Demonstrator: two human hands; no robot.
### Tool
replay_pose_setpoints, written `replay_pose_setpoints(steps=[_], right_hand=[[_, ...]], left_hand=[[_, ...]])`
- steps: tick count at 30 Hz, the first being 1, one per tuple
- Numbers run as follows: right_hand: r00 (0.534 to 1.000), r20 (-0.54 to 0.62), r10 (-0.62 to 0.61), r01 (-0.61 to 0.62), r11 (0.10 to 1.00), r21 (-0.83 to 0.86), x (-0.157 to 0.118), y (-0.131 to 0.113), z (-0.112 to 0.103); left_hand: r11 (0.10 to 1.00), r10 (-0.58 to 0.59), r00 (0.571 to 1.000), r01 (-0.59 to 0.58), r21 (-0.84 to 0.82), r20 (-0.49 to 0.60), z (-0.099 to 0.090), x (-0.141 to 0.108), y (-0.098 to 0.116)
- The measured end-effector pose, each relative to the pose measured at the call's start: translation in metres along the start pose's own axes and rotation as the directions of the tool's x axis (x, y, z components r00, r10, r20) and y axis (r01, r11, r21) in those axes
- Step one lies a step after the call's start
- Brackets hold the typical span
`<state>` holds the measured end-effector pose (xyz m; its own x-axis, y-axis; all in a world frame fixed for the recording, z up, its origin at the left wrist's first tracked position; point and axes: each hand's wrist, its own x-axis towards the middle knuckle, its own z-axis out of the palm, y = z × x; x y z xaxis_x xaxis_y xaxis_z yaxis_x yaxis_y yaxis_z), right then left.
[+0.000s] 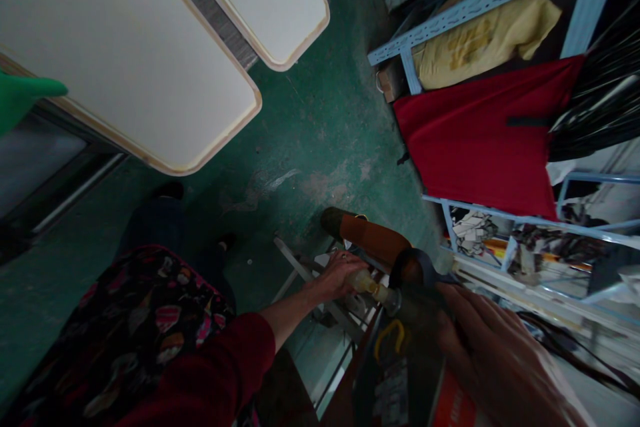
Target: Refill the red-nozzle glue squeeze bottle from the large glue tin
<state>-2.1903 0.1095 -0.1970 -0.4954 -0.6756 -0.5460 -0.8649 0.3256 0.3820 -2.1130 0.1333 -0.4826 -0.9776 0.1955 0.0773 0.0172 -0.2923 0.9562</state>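
Note:
My left hand (pixel 336 276), in a dark red sleeve, is closed around the end of a translucent yellowish nozzle-like piece (pixel 371 283). The piece joins onto a dark device (pixel 413 320) whose exact kind I cannot make out. My right hand (pixel 493 347) lies over that device with its fingers bent round the top. A pale label, a yellow ring and a red-orange patch with lettering show on the device's side. A black ring-shaped part (pixel 413 270) sits close to both hands. Just beyond my left hand is a brown-orange cylinder (pixel 375 240).
White tabletops with rounded corners (pixel 130 47) stand at the upper left. A green object (pixel 30 93) lies at the left edge. Blue metal shelving (pixel 480 13), a red cloth (pixel 490 133) and a yellowish sack (pixel 480 40) are on the right. A metal frame (pixel 295 267) stands beneath my hands.

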Motion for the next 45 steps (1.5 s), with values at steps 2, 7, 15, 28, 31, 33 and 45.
replay_pose_setpoints(steps=[2, 7, 15, 28, 31, 33, 45], right_hand=[[1.0, 0.002, 0.018, -0.018, 1.0, 0.01, 0.0002, -0.0002, 0.0004], [0.999, -0.022, -0.023, 0.023, 1.0, -0.003, -0.004, 0.0023, 0.005], [0.999, 0.014, -0.035, 0.035, 0.999, -0.016, -0.0058, 0.0034, 0.0028], [0.999, 0.035, 0.026, -0.027, 0.999, 0.023, -0.0054, -0.0001, 0.0001], [0.999, 0.002, 0.053, -0.053, 0.998, 0.029, -0.0041, -0.0012, 0.0002], [0.998, -0.016, 0.055, -0.054, 0.998, 0.03, -0.0036, -0.0009, 0.0009], [1.0, -0.02, 0.009, -0.009, 1.0, 0.002, -0.0026, 0.0005, -0.0026]], left_hand=[[1.0, 0.001, 1.0, -0.001, 0.009, 0.0, 0.0007, -0.0001, -0.0014], [1.0, 0.006, 1.0, -0.006, 0.028, 0.01, 0.0054, -0.0025, -0.0074], [1.0, 0.012, 1.0, -0.012, 0.012, -0.006, 0.0034, -0.0002, -0.0043], [1.0, -0.003, 1.0, 0.003, -0.006, 0.025, 0.0014, 0.0013, -0.0029], [1.0, -0.018, 0.999, 0.019, -0.007, 0.032, 0.0028, 0.0019, -0.0037], [1.0, -0.012, 1.0, 0.012, -0.006, 0.027, 0.004, 0.0019, -0.0047], [1.0, 0.018, 0.999, -0.018, -0.02, 0.028, 0.0088, 0.0009, -0.007]])
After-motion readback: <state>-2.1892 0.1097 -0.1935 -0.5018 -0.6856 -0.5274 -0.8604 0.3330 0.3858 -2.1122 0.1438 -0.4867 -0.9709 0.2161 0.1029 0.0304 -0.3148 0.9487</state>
